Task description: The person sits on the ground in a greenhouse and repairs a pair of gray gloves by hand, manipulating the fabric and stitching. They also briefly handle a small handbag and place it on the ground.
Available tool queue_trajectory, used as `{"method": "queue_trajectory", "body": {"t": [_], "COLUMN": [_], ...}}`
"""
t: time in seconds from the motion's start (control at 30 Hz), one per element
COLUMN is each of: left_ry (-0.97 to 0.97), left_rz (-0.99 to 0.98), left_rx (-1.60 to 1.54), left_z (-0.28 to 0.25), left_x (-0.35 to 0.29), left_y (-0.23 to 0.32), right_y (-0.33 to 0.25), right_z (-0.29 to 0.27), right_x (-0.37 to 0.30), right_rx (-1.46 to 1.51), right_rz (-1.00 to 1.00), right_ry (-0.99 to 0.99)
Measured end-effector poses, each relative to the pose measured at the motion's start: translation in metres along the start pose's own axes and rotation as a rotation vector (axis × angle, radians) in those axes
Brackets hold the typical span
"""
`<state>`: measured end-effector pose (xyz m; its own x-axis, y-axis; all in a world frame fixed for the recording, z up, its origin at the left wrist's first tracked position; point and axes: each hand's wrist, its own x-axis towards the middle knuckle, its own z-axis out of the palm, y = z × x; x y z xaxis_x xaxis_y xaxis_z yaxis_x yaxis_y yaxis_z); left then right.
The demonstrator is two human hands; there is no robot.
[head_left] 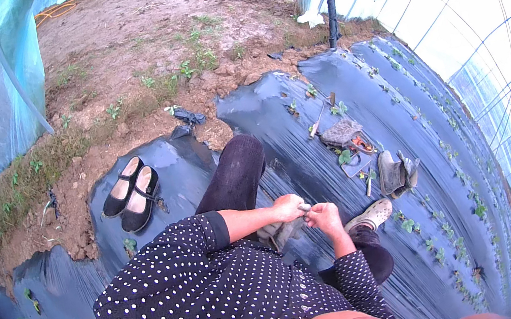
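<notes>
In front of my lap my two hands meet, fingers bent and closed. My left hand [288, 208] pinches at a small greyish thing [304, 207], too small to name. Touching that same bit from the other side are the fingertips of my right hand [325, 217]. Just under them lies a crumpled grey cloth-like item [280, 233], partly covered by my hands and leg. A beige clog [371, 215] is on my right foot, beside my right hand. My left knee [233, 168], in dark trousers, is bent up; my left foot is hidden.
Black shoes [133, 193] stand on dark plastic mulch [293, 147] at the left. Grey ankle boots [398, 173], a grey textured item [341, 132] and a thin-handled tool [321, 116] lie to the right. Small plants [410, 223] grow in rows. A dark post [330, 7] stands ahead.
</notes>
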<state>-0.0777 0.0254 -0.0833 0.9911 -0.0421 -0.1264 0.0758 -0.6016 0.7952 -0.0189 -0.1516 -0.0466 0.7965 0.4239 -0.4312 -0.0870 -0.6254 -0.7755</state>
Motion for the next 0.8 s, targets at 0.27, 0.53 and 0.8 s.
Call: {"method": "queue_trajectory", "body": {"t": [0.27, 0.53, 0.8], "left_ry": [-0.037, -0.087, 0.018], "left_rz": [-0.074, 0.012, 0.229], "left_rx": [0.049, 0.072, 0.117], "left_z": [0.005, -0.004, -0.007], "left_x": [-0.005, -0.01, 0.003], "left_y": [-0.004, 0.004, -0.007], "right_y": [-0.001, -0.006, 0.004], "right_z": [0.018, 0.015, 0.002], "right_x": [-0.009, -0.023, -0.008], "right_rx": [-0.505, -0.805, -0.49], "right_rz": [-0.187, -0.265, -0.482], "right_ry": [0.174, 0.315, 0.4]}}
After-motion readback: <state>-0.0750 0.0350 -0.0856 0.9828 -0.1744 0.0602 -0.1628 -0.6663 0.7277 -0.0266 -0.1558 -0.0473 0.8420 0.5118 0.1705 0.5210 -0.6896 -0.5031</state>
